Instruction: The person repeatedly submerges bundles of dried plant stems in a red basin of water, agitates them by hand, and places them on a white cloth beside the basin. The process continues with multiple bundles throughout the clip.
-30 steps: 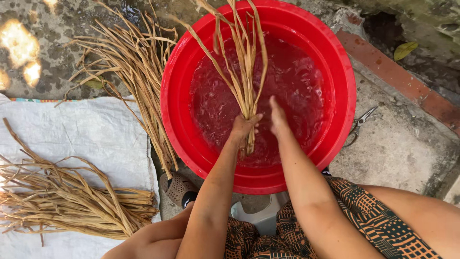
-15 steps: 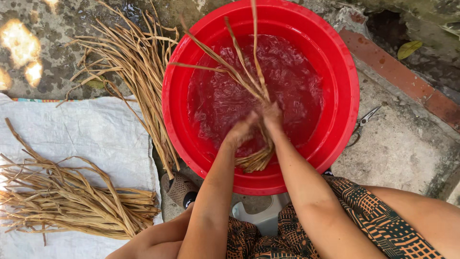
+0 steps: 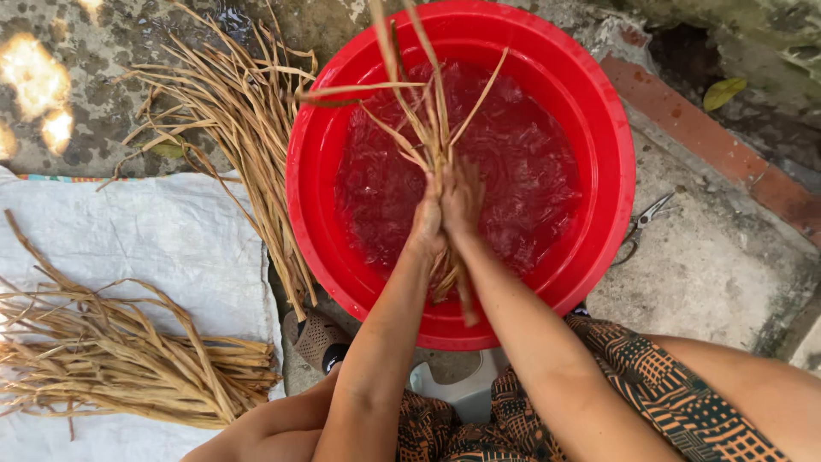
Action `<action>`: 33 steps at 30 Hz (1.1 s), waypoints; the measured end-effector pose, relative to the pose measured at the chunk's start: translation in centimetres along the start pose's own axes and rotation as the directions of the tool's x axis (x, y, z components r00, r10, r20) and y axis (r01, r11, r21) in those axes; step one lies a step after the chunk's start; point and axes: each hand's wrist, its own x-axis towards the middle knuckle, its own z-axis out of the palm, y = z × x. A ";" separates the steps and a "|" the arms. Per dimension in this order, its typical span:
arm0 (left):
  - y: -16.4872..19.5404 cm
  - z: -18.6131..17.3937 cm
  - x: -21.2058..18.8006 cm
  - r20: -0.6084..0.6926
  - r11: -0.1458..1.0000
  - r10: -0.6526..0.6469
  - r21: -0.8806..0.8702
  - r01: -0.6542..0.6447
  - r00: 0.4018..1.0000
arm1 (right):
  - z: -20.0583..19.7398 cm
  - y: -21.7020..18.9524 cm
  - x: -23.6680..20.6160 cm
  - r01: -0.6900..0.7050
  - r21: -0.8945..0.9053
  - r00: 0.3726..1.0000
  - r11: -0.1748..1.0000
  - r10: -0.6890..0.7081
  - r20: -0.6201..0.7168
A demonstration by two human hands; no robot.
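Note:
A round red basin holds reddish water on the ground in front of me. Over its middle, my left hand and my right hand are pressed together around a bundle of long tan dried stalks. The stalks fan out upward above my hands, and their short lower ends stick out below my wrists near the basin's front rim.
A loose heap of dried stalks lies on wet stone left of the basin. Another bundle rests on a white woven sheet at the left. Small scissors lie on the concrete to the right. My sandalled foot shows below the basin.
My hands have come together around the stalks and lifted slightly toward the basin's middle. The bundle is gathered tighter, and its lower ends now hang below my wrists.

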 end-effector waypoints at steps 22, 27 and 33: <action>-3.8 0.8 1.4 0.168 0.125 0.185 0.973 -0.192 0.968 | -3.1 6.0 5.2 -0.419 0.572 0.885 0.706 0.176 0.432; -4.2 1.4 -0.4 0.204 -0.112 -0.237 0.966 -0.235 0.950 | 0.4 7.7 4.5 -0.210 0.223 0.872 0.952 0.079 0.483; 0.8 -0.4 -1.3 0.134 0.760 -0.163 0.648 0.037 0.978 | 1.0 11.8 2.8 -0.481 0.317 0.876 0.817 0.431 0.218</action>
